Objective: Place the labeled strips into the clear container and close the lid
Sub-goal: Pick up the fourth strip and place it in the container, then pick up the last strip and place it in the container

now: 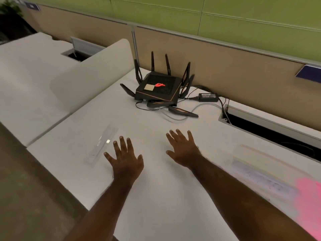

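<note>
Both my hands hover palm-down over the white desk [156,197], fingers spread and holding nothing. Just left of my left hand [126,158] lies a long clear strip-shaped piece [102,145] with faint markings, flat on the desk; it is blurred. My right hand [183,147] is near the desk's middle. At the right edge a clear container [260,173] shows blurred, with white labeled strips [264,182] lying in or under it. A pink patch [307,202] sits beside it at the far right. I cannot tell where the lid is.
A black router [159,89] with several antennas stands at the back of the desk, with cables and a power brick [208,97]. An open cable trough [271,129] runs along the back right. A white divider [93,73] separates the neighbouring desk on the left.
</note>
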Demonstrator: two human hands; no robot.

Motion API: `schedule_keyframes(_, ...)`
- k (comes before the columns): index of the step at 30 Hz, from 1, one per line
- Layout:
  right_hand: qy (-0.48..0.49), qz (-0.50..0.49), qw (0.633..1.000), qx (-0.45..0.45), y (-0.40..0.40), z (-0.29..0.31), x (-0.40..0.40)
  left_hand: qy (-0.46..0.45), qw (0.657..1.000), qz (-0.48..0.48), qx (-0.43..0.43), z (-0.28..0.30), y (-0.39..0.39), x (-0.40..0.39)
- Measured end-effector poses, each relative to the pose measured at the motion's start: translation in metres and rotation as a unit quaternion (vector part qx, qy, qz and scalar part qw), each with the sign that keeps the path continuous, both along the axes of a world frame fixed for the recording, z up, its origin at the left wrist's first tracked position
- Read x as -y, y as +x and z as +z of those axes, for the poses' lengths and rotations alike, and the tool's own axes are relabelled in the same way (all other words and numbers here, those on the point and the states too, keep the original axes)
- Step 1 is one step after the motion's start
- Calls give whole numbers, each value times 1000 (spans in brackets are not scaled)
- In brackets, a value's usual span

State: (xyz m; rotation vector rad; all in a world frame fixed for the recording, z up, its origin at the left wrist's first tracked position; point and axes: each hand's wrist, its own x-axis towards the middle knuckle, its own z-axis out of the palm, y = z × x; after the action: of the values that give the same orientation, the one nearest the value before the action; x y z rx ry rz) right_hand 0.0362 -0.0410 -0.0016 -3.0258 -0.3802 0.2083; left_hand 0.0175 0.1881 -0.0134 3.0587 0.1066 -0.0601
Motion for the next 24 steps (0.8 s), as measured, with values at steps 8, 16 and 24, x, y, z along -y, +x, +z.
schedule_keyframes(8, -11, 142, 990, -21, 28, -27, -122, 15, 996, 82, -13, -14, -4, -86)
schedule_keyframes(16, -14, 219, 975, -43, 43, -45, -209, 53, 996, 77, 1, -13, 3, -134)
schedule_keyframes(24, 10, 228, 974, -16, 43, -49, -222, -72, 992, 102, -11, 0, 22, -138)
